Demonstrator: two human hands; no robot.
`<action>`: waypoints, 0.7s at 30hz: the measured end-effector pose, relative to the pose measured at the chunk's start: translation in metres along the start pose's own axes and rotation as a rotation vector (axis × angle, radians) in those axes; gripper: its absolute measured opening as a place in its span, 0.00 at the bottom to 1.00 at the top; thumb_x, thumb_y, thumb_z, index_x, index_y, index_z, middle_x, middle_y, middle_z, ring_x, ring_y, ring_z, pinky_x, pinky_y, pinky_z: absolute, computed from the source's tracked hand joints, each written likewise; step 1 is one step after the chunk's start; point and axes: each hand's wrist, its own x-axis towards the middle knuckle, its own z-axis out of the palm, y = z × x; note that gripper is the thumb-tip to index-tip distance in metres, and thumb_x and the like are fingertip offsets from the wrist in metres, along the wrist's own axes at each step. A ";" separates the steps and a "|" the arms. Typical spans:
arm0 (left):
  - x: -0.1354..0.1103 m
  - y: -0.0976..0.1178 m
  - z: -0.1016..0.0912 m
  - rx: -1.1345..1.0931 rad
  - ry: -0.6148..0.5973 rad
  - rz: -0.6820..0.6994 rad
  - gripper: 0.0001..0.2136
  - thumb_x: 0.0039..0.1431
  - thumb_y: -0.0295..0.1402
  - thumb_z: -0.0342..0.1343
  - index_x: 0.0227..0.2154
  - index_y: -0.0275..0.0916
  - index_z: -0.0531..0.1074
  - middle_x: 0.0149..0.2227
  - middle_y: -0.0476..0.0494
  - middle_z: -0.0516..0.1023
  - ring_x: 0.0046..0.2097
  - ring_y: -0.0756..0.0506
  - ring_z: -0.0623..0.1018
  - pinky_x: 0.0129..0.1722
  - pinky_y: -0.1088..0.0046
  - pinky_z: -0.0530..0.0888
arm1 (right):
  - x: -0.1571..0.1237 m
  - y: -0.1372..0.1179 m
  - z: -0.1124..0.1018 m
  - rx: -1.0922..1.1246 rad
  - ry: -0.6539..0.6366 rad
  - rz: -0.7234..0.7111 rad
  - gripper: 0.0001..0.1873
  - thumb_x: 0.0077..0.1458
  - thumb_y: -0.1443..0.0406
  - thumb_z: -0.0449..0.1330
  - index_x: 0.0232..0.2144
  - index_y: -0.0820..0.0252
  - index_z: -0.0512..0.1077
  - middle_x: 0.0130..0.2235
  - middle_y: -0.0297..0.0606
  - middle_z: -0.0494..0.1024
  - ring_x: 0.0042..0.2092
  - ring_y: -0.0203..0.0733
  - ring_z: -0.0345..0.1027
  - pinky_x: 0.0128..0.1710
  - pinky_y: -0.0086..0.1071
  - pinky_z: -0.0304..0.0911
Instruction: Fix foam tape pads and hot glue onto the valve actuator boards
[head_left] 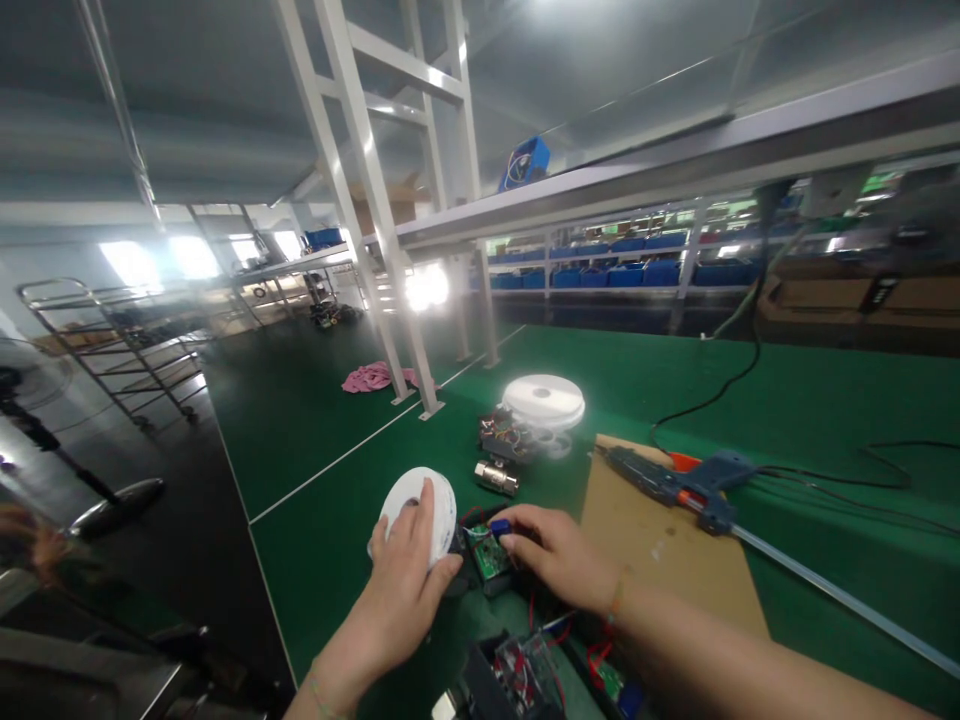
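My left hand (401, 590) lies over a tilted white round reel (444, 500), its fingers across the face and the thumb at the lower edge. Against that reel's right side is a black housing holding a green circuit board (489, 556) with thin wires. My right hand (559, 555) pinches a small blue component (500, 526) between thumb and fingers, at the board's upper edge. A metal cylindrical fitting (496, 478) lies just beyond the board. Nearer to me is another black housing (487, 675), with red wires under a clear cover.
A glue gun (675, 490) with a long glue stick rests on a brown board (660, 560) at right, its black cable trailing away. Farther back sit a white reel (544, 400) and an opened wired unit (506, 435). White frame posts (367, 170) rise from the green table (322, 530).
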 end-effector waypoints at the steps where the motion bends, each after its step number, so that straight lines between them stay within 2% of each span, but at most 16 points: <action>1: -0.001 -0.002 0.000 -0.006 -0.026 0.001 0.34 0.67 0.38 0.38 0.70 0.32 0.29 0.71 0.29 0.47 0.72 0.37 0.47 0.69 0.42 0.42 | 0.000 0.001 0.000 0.013 0.002 0.002 0.13 0.60 0.64 0.55 0.42 0.62 0.77 0.41 0.41 0.82 0.43 0.46 0.75 0.45 0.38 0.67; 4: -0.006 -0.009 -0.001 -0.027 -0.052 0.028 0.35 0.68 0.37 0.39 0.69 0.34 0.26 0.72 0.31 0.39 0.72 0.38 0.39 0.68 0.42 0.40 | 0.001 0.003 0.000 0.037 0.002 0.000 0.13 0.60 0.64 0.55 0.42 0.62 0.77 0.41 0.41 0.82 0.43 0.47 0.75 0.46 0.39 0.67; 8: -0.011 -0.016 0.001 -0.025 -0.023 0.070 0.36 0.68 0.35 0.41 0.69 0.39 0.24 0.72 0.35 0.37 0.71 0.37 0.35 0.67 0.40 0.42 | 0.001 0.005 -0.001 0.052 0.003 -0.002 0.13 0.59 0.64 0.56 0.42 0.61 0.77 0.42 0.41 0.82 0.44 0.47 0.74 0.46 0.39 0.67; 15: -0.018 -0.023 -0.011 0.054 -0.065 0.169 0.38 0.67 0.30 0.45 0.69 0.46 0.24 0.72 0.38 0.39 0.71 0.36 0.42 0.67 0.41 0.50 | 0.002 0.004 -0.002 0.052 0.013 0.011 0.12 0.60 0.64 0.56 0.43 0.60 0.76 0.41 0.40 0.82 0.43 0.47 0.74 0.46 0.39 0.67; 18: -0.017 -0.023 -0.024 0.103 -0.125 0.195 0.39 0.65 0.28 0.47 0.69 0.45 0.25 0.71 0.36 0.40 0.71 0.36 0.44 0.67 0.42 0.52 | 0.001 0.003 -0.001 0.060 0.024 0.018 0.11 0.60 0.64 0.56 0.42 0.60 0.76 0.39 0.39 0.81 0.41 0.46 0.73 0.43 0.37 0.66; 21: -0.010 -0.011 -0.040 0.140 -0.161 0.172 0.38 0.65 0.31 0.47 0.70 0.40 0.28 0.72 0.35 0.41 0.71 0.37 0.47 0.68 0.45 0.52 | 0.001 0.004 0.002 0.075 0.057 0.032 0.10 0.59 0.66 0.57 0.42 0.60 0.74 0.33 0.35 0.78 0.35 0.42 0.71 0.37 0.33 0.65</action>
